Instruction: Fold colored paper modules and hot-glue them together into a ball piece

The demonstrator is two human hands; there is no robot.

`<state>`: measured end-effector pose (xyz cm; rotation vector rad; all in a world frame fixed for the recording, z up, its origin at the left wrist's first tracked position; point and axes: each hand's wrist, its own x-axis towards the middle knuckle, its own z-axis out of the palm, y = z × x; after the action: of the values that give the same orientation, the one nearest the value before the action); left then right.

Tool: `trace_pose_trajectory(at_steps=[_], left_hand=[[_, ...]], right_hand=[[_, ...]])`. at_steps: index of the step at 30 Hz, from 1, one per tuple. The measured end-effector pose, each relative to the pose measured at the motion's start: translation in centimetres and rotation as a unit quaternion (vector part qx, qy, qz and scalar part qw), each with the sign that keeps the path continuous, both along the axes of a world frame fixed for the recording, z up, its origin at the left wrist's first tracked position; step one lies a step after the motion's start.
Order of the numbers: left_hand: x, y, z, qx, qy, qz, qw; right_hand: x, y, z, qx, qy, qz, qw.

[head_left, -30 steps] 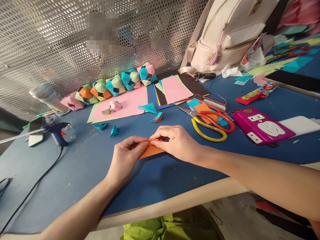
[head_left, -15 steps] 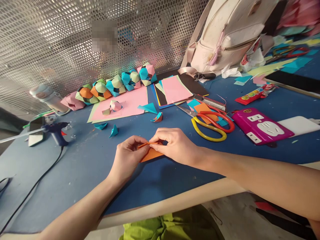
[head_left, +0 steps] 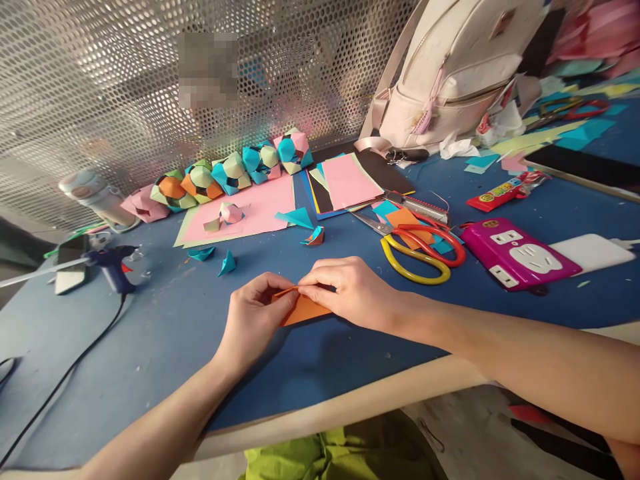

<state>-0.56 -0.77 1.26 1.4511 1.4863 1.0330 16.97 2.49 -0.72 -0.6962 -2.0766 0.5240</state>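
Note:
Both of my hands pinch a small folded piece of orange paper (head_left: 304, 309) that rests on the blue table (head_left: 150, 347) near its front edge. My left hand (head_left: 255, 315) grips the paper's left end with thumb and fingers closed on it. My right hand (head_left: 350, 291) presses its fingertips onto the top fold from the right. Most of the paper is hidden under my fingers.
Folded paper pieces lie just beyond: two teal ones (head_left: 227, 263), a teal-orange one (head_left: 315, 235). Pink sheets (head_left: 260, 208), a row of paper balls (head_left: 235, 170), scissors (head_left: 420, 250), a pink power strip (head_left: 520, 253), a glue gun (head_left: 113, 263), a bottle (head_left: 95, 193) and a backpack (head_left: 460, 73) surround them.
My fingers have shifted slightly on the orange paper, pressing its upper fold down and closer together. The paper stays at the same spot on the table.

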Motion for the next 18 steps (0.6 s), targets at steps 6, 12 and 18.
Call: trace_pose_trajectory(at_steps=[6,12,18], left_hand=[[0.1,-0.1,0.4,-0.003,-0.003,-0.008,1.000],[-0.5,0.3,0.7,-0.018,0.041,-0.022,0.999],[-1.0,0.4,1.0,0.018,0.105,-0.031,0.994]], right_hand=[[0.0,-0.1,0.2,0.034,0.003,-0.008,0.999],[0.5,0.3,0.2,0.017,0.007,-0.055,0.998],[0.5,0.6,0.1,0.034,0.000,-0.038,0.999]])
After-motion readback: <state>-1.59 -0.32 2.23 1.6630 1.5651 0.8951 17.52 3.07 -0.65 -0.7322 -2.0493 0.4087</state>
